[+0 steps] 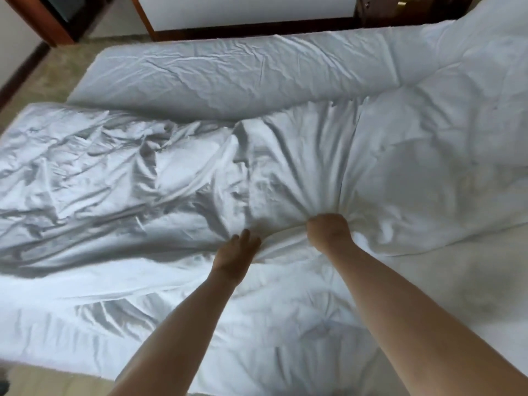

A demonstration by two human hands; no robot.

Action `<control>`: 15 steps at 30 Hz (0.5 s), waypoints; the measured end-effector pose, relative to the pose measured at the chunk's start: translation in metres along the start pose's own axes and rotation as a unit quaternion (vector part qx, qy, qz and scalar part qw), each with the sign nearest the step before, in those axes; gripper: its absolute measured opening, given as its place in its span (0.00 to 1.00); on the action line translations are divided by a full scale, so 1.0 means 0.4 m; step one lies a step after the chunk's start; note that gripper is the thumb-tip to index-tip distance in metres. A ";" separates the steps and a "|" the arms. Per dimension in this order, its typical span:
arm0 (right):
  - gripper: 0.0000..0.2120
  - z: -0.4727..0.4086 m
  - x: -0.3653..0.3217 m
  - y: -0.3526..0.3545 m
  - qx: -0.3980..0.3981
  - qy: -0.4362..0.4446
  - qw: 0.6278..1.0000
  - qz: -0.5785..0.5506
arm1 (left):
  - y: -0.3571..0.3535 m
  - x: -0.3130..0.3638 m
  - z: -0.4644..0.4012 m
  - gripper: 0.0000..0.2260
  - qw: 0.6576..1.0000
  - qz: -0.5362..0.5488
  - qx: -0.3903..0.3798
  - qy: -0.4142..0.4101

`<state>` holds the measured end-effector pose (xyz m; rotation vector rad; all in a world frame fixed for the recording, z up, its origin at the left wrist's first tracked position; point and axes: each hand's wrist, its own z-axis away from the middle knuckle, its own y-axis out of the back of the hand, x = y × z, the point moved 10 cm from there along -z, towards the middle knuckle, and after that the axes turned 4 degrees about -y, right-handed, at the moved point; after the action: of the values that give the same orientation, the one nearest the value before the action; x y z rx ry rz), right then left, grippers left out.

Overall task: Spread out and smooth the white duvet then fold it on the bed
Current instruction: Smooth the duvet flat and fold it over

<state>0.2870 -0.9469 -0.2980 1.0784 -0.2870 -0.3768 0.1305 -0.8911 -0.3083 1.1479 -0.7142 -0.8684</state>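
Head view shows my right hand (328,231) fisted on a bunch of the white duvet (285,172) lying rumpled across the bed (457,281), left hand (235,252) pinching cloth just beside it, so I fear pulling from mid-cloth would deepen the creases.

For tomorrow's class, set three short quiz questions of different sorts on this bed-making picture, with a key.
1. True or false: the right hand lies flat and open on the white duvet.
2. Multiple choice: what is the left hand touching? A) a pillow B) the duvet C) the carpet
3. Fill in: the cloth around both hands is bunched and ____, not smooth.

Key: 1 false, its fingers are curled into a bunch of the cloth; 2 B; 3 wrinkled.
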 end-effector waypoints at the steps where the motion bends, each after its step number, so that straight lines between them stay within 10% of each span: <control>1: 0.15 0.027 0.005 0.020 -0.002 -0.002 1.000 0.001 | 0.031 0.013 0.024 0.12 1.000 0.022 -0.008 0.014; 10: 0.15 0.324 -0.013 0.195 0.017 -0.036 0.999 0.022 | 0.298 0.082 0.254 0.12 0.997 -0.039 0.062 0.025; 15: 0.16 0.481 -0.081 0.126 0.017 -0.028 0.998 0.059 | 0.167 0.095 0.402 0.18 0.999 0.017 0.004 0.042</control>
<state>0.1876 -1.0651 -0.1685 1.0809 -0.4057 -0.2981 0.0275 -0.9876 -0.1994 1.1692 -0.6671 -0.7853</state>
